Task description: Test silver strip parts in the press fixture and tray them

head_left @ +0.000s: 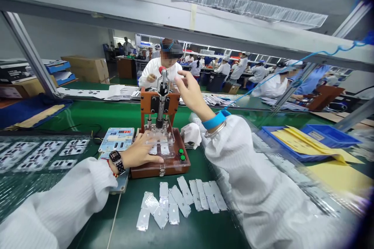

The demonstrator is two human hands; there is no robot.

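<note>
Probably, the press [159, 122] toward the worktop's [214, 231] far edge is heavy and stiff, best held by its red knob [162, 69]; the left hand [139, 151] is spread on its base [174, 169], the right hand [189, 92] half-curled, both empty.

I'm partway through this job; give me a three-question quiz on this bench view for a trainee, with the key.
1. Multiple choice: which wrist wears the blue wristband?
A) Left
B) Right
C) Both
2. True or false: the left hand is low at the lever-press fixture, while the right hand is raised beside its lever.
3. Count: how many green push buttons show on the fixture's brown base?

Key:
1. B
2. True
3. Two
</note>
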